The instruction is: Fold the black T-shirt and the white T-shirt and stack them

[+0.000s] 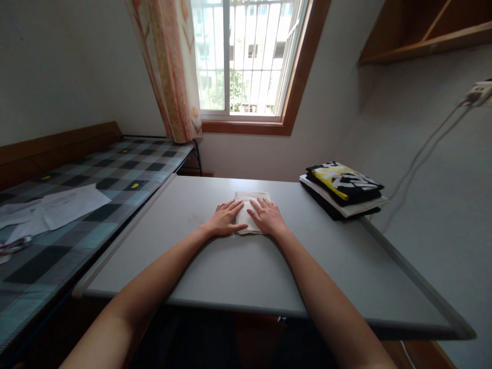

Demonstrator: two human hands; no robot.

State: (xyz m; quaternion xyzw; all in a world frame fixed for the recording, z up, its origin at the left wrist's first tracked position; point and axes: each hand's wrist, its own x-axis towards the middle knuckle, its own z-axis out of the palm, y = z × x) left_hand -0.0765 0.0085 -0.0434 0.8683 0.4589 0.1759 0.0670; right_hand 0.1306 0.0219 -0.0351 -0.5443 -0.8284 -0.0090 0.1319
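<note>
Your two forearms [172, 266] reach in over the front edge [238, 307] of the table [230, 277], meeting at a folded cream cloth [245, 213] that lies near the middle of its far half. Left hand [228, 218] and right hand [266, 215] both rest palm down with fingers spread, neither one gripping: the left covers the cloth's left side, the right its right side, with a strip showing between. Open, flat hands like these probably serve to press the layers level, and a central spot lets both your arms reach equally.

A pile of folded clothes [342, 192] sits at the far right, likely set aside so your elbows can move; whether it overhangs the right edge [415, 282] is hard to tell. Table surface runs from the cloth to the raised left edge [123, 238], beside the bed [142, 164] with its papers [73, 205]. You have most room toward yourself and leftward.
</note>
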